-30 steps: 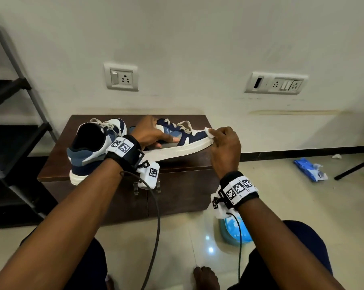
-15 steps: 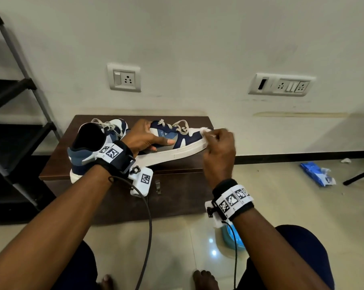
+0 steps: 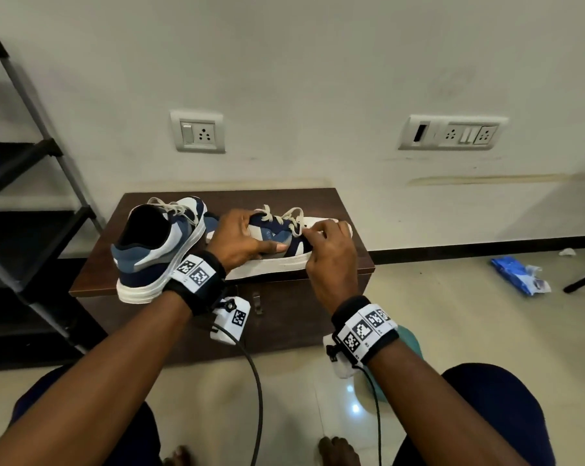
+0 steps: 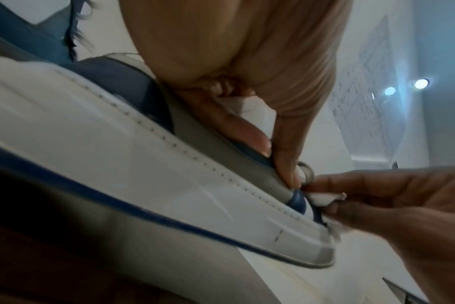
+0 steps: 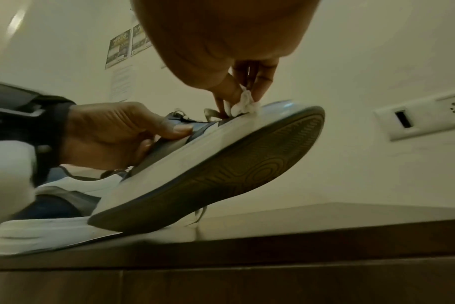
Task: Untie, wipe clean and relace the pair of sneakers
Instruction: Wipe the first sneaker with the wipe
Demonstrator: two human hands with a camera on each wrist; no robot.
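Note:
Two navy, blue and white sneakers lie on a low dark wooden cabinet [image 3: 318,200]. The left sneaker [image 3: 156,250] stands with its heel toward me. My left hand [image 3: 240,238] grips the right sneaker [image 3: 277,264] [image 5: 221,156] [image 4: 143,164] at mid-upper, thumb along its side, and tilts it so the sole shows in the right wrist view. My right hand [image 3: 328,240] pinches a small white wipe [image 5: 243,105] [image 4: 325,197] and presses it on the white toe area beside the loose laces [image 3: 284,213].
A black shelf rack [image 3: 32,213] stands at the left. Wall sockets [image 3: 198,132] sit above the cabinet. A blue wipe packet [image 3: 519,275] lies on the tiled floor at the right. A teal object [image 3: 408,344] sits on the floor under my right wrist.
My right hand has slid the wipe from the toe tip leftward toward the laces. The left hand has shifted its grip and tilted the sneaker a little more.

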